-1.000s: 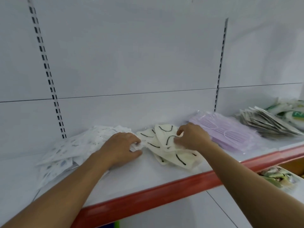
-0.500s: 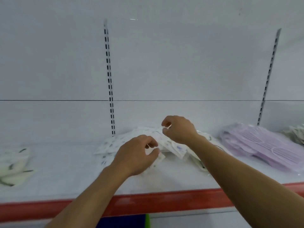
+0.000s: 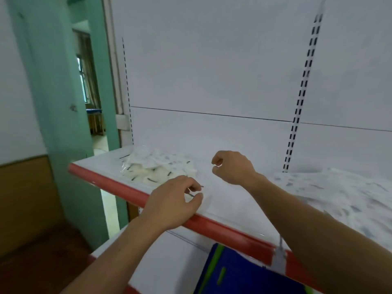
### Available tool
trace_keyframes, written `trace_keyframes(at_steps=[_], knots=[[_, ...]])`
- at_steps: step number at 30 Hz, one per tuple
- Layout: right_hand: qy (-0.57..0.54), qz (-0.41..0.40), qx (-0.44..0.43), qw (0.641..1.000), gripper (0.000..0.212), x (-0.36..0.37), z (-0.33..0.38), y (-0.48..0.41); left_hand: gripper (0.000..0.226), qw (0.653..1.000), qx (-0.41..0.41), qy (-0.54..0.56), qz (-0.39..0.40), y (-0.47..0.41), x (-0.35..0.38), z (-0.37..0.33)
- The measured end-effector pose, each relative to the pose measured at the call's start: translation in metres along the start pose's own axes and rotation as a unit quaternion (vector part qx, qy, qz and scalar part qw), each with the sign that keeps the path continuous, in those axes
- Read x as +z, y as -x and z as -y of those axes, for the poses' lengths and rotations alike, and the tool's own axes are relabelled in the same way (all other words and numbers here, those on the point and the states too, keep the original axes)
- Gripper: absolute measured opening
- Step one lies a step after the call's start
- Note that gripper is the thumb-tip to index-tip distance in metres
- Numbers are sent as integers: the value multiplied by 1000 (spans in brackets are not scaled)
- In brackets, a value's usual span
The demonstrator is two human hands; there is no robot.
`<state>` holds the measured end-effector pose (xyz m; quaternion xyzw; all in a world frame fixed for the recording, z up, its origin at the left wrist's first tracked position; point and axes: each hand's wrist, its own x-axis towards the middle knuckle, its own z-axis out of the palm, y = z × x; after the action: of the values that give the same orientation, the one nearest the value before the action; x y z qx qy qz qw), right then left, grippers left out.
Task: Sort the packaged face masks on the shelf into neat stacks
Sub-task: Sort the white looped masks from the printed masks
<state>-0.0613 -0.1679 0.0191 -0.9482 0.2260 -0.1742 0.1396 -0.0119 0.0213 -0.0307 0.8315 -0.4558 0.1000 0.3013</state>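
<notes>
Two hands apart above the shelf (image 3: 233, 209); one loose packet, two piles.
The left hand (image 3: 174, 200) has curled fingers and pinches the edge of a clear mask packet (image 3: 204, 199) lying flat near the red front edge. The right hand (image 3: 231, 167) is curled, with nothing seen in it. A white mask pile (image 3: 152, 168) lies far left and a patterned mask pile (image 3: 339, 192) far right.

Left hand (image 3: 176, 200) on mask packet (image 3: 205, 199) at shelf edge (image 3: 118, 183), right hand (image 3: 231, 168) curled nearby.
</notes>
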Motion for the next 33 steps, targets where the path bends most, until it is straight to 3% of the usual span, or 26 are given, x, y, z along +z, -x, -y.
trace_keyframes(at_steps=[5,11,16,20,23,26,31,33], knots=[[-6,45,28,999,31,41,38,-49,28,1000,2,-28,-5,-22,-23,79],[-55,85,123,987,52,67,53,-86,71,997,12,-34,69,-71,-33,164],[-94,53,136,985,48,80,47,-100,68,999,-32,-8,-8,-111,-34,200],[-101,100,116,983,51,73,59,-109,77,992,-120,14,47,-132,-30,221],[-91,124,126,980,56,78,67,-119,76,991,-121,30,58,-134,-23,224],[-176,93,155,968,53,91,62,-121,71,986,-130,102,27,-133,-23,229],[-269,1,153,951,29,94,56,-123,53,955,-215,182,-88,-131,-30,236],[-288,-13,148,946,27,96,59,-122,50,949,-243,183,-88,-130,-32,233]])
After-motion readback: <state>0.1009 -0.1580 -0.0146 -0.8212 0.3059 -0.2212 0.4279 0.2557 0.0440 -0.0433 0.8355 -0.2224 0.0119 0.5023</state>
